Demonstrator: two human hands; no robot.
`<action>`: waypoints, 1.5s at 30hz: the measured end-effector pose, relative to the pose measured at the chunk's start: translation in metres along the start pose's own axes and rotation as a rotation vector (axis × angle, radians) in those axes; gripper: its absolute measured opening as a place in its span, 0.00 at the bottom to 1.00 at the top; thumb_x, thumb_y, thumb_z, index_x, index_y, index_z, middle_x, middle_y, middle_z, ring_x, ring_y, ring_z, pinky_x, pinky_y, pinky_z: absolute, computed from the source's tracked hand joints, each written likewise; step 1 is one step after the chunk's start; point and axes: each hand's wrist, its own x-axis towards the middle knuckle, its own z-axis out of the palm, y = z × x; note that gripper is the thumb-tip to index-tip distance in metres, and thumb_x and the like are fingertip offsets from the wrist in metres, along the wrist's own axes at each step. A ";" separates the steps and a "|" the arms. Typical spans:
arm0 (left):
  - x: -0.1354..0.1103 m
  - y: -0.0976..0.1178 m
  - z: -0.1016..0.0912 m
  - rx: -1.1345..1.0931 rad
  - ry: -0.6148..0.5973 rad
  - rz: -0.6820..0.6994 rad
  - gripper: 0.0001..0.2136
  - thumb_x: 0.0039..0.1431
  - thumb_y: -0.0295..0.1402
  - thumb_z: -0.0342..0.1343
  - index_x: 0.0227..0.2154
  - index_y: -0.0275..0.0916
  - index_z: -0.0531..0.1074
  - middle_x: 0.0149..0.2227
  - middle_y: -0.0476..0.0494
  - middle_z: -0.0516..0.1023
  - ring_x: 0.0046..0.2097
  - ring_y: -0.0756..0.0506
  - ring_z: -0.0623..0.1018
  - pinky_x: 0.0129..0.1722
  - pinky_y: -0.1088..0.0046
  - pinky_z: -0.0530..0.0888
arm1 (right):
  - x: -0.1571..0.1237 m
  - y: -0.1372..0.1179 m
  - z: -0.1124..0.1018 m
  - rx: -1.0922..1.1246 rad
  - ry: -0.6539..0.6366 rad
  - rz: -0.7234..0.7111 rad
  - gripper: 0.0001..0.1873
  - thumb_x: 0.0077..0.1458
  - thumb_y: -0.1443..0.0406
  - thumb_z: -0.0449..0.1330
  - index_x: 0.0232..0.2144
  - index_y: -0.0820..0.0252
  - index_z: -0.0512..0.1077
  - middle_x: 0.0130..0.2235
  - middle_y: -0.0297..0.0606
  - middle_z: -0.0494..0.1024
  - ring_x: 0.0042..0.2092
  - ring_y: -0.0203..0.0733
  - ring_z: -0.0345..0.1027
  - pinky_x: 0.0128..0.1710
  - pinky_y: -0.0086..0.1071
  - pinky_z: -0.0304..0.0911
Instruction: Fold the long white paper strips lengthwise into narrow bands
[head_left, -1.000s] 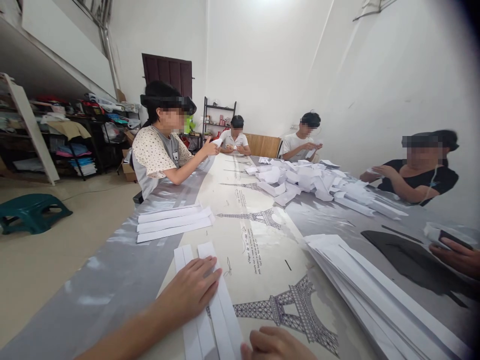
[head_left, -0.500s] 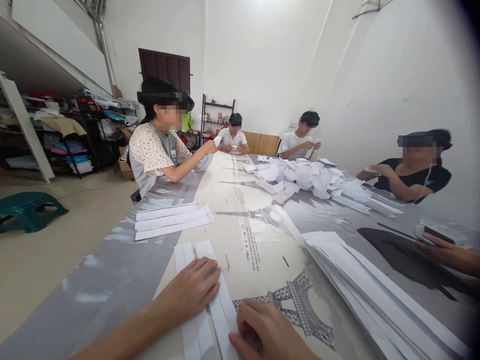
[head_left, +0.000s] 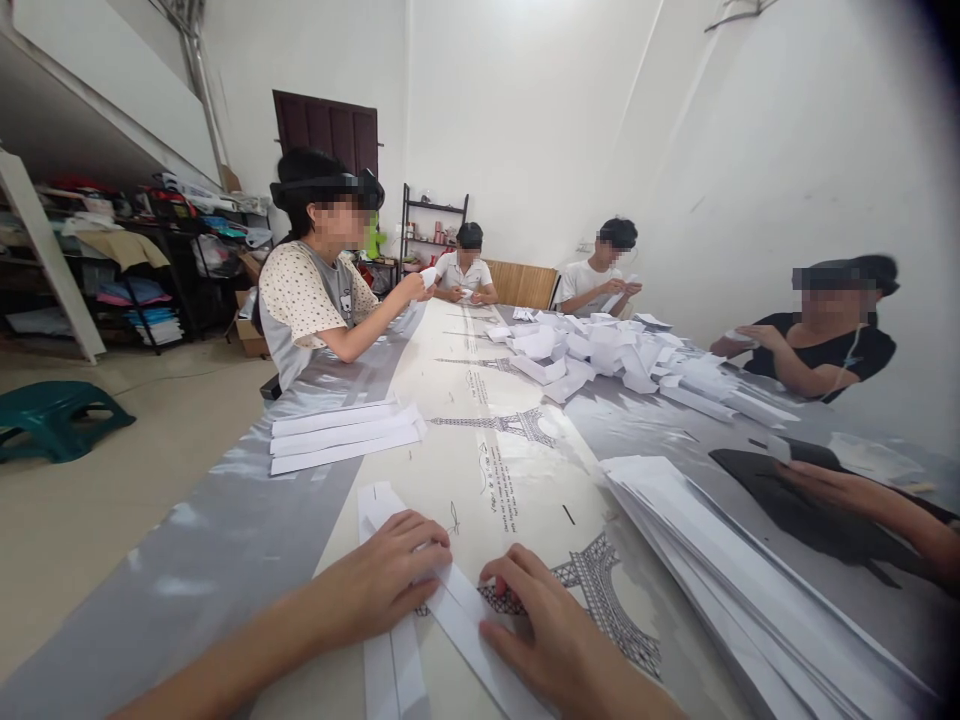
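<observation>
A folded white paper strip (head_left: 475, 622) lies slantwise on the table, its far end crossing over another white strip (head_left: 379, 655). My left hand (head_left: 401, 568) rests across the slanted strip, fingers bent and thumb close to them, gripping it near its upper part. At the strip's right edge is my right hand (head_left: 551, 635), thumb touching the paper and index finger curved apart from it. The underside of both hands is hidden.
Several strips (head_left: 345, 440) lie at left; a tall stack of long paper (head_left: 720, 560) is at right. Farther off is a heap of folded papers (head_left: 600, 355). Co-workers sit around the table, one person's hand (head_left: 832, 485) near a black sheet (head_left: 765, 490). A green stool (head_left: 60, 415) stands left.
The strip under my hands has swung from nearly parallel to a slant, its near end moving right. My right hand has moved slightly up and right, its fingers spreading.
</observation>
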 end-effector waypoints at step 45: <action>0.003 -0.006 -0.054 -0.495 -0.313 -0.321 0.15 0.66 0.47 0.54 0.35 0.39 0.71 0.32 0.51 0.67 0.34 0.47 0.66 0.34 0.74 0.61 | 0.018 0.027 -0.023 0.674 0.044 0.016 0.19 0.60 0.49 0.64 0.34 0.59 0.80 0.26 0.36 0.77 0.24 0.38 0.68 0.22 0.30 0.61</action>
